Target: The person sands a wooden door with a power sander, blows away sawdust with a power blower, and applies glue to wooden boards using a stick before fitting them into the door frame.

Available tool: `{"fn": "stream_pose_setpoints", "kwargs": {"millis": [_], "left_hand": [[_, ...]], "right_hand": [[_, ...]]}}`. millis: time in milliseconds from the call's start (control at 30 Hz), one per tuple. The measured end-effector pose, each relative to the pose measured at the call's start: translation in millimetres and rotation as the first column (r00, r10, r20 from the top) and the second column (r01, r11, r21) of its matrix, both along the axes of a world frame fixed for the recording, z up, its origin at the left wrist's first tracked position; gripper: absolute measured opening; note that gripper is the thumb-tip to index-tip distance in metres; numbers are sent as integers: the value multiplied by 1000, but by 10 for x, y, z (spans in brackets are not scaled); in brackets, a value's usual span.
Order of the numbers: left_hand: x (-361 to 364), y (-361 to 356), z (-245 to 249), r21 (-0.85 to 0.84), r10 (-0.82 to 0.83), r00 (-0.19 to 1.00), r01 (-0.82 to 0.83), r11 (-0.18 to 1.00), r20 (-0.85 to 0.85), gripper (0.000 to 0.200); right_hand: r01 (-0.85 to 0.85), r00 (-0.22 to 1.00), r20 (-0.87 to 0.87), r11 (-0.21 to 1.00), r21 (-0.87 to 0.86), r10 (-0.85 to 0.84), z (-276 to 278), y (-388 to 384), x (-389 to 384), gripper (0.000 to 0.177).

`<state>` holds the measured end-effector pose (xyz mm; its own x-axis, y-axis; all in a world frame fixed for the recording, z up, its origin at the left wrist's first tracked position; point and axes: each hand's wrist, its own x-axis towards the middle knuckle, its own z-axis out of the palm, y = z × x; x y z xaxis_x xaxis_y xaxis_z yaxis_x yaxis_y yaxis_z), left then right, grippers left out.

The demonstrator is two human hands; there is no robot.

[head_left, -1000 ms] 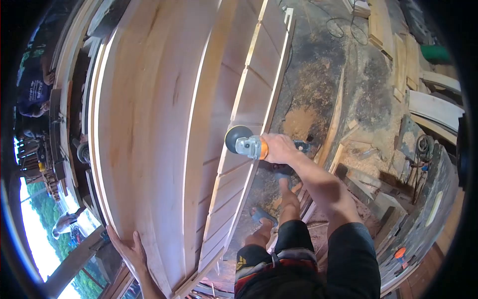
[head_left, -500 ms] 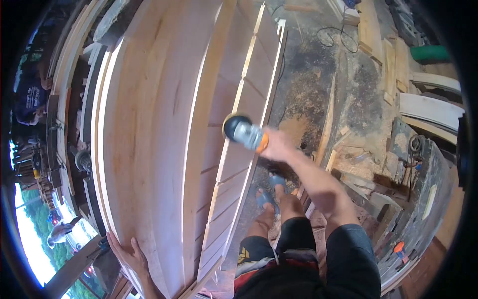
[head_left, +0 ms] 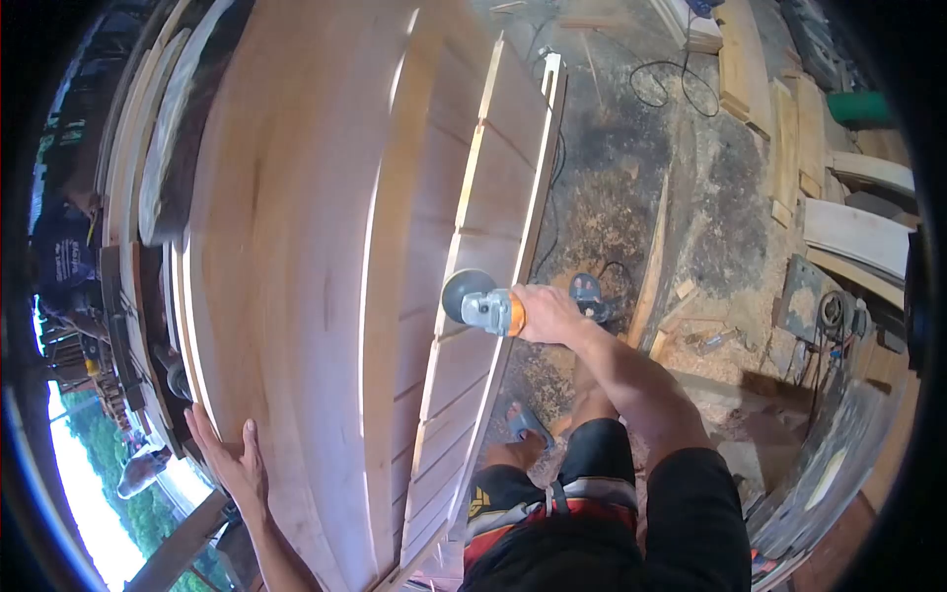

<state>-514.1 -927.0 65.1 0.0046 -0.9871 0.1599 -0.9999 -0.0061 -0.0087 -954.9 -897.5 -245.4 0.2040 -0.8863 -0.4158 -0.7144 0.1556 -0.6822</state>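
Note:
My right hand [head_left: 552,314] is wrapped round the orange and grey body of an angle grinder [head_left: 488,312]. The grinder's round disc [head_left: 464,296] lies against a thin pale strip [head_left: 458,259] that runs along a wooden panel. This panel [head_left: 296,247] is long and pale, with raised lengthwise rails and short cross grooves on its right side. At the panel's left edge rests my left hand [head_left: 235,462], fingers stretched out and thumb apart, holding nothing.
Sawdust and a thin cord [head_left: 674,69] lie on the floor. Boards [head_left: 747,69] and curved white pieces [head_left: 856,237] line the right side, near a green tube [head_left: 868,111]. My sandalled feet [head_left: 531,422] stand beside the panel. Another person [head_left: 69,252] is at the far left.
My right hand and the grinder have moved a little toward me along the strip. My left hand has slid farther up the panel's edge. One foot has stepped forward.

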Motion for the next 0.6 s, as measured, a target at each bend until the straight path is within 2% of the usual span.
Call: {"fn": "stream_pose_setpoints", "kwargs": {"millis": [33, 67, 133, 267, 400, 500, 600], "left_hand": [[-121, -169, -16, 3, 14, 999, -14, 1000, 42, 80], [-94, -238, -75, -4, 27, 989, -28, 1000, -147, 81], [-179, -254, -62, 3, 55, 988, -55, 998, -145, 82], [-189, -269, -108, 21, 80, 988, -78, 997, -132, 82], [-216, -274, -81, 23, 59, 992, -56, 998, -115, 82], [-199, -275, -82, 23, 72, 992, -70, 997, -101, 83], [-201, -287, -92, 16, 76, 988, -74, 997, -134, 84]], "right_hand": [[6, 1000, 4, 1000, -16, -6, -21, -174, -141, 40], [14, 1000, 10, 1000, -28, -14, -47, -313, -257, 40], [9, 1000, 20, 1000, -9, -9, 36, -569, -469, 40], [16, 1000, 5, 1000, -23, -16, -146, -999, -773, 43], [93, 995, 19, 991, 96, -95, -29, -1449, -1141, 50], [120, 991, -52, 991, -56, -123, -94, -1597, -1455, 54], [227, 971, -70, 974, 1, -227, -30, -1681, -1570, 55]]}}
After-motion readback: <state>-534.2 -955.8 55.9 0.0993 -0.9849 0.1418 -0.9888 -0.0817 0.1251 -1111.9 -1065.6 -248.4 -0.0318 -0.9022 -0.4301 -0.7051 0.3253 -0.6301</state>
